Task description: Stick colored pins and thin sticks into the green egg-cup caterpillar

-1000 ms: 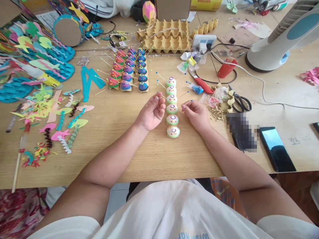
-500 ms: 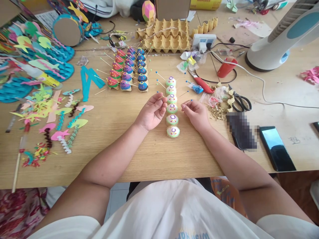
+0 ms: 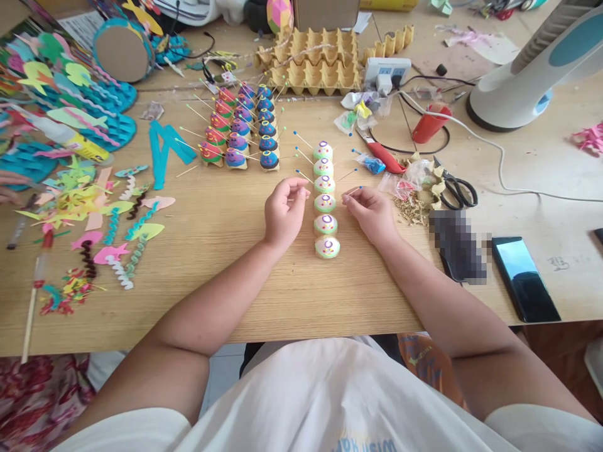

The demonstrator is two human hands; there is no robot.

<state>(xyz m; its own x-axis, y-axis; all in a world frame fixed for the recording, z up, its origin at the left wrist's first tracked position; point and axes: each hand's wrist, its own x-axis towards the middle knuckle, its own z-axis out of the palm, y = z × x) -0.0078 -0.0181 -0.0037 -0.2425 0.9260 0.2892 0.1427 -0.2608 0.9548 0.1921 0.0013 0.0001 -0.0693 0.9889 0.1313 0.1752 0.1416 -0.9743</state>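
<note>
A line of small white domes with green rims and purple rings [image 3: 325, 204] runs away from me on the wooden table. Thin sticks with blue tips [image 3: 304, 156] stand out from the sides of the farther ones. My left hand [image 3: 286, 210] is just left of the middle domes, fingers loosely curled and thumb a little apart; I see nothing in it, and whether it touches a dome is unclear. On the other side, my right hand [image 3: 370, 210] pinches a blue-tipped stick [image 3: 355, 190] between thumb and fingertips, close to the fourth dome from the back.
Painted red, purple and blue domes [image 3: 237, 141] with sticks stand behind on the left. Paper fish and scraps [image 3: 80, 201] cover the left side, where another person's hand [image 3: 12, 185] shows. Scissors [image 3: 456, 188], phones [image 3: 525, 279], an egg tray [image 3: 315, 75] and a power cable surround the right and back.
My left hand has drawn slightly left and turned, its fingers now off the third dome's stick. My right hand stays nearly in place. Another person's hand has appeared at the left edge.
</note>
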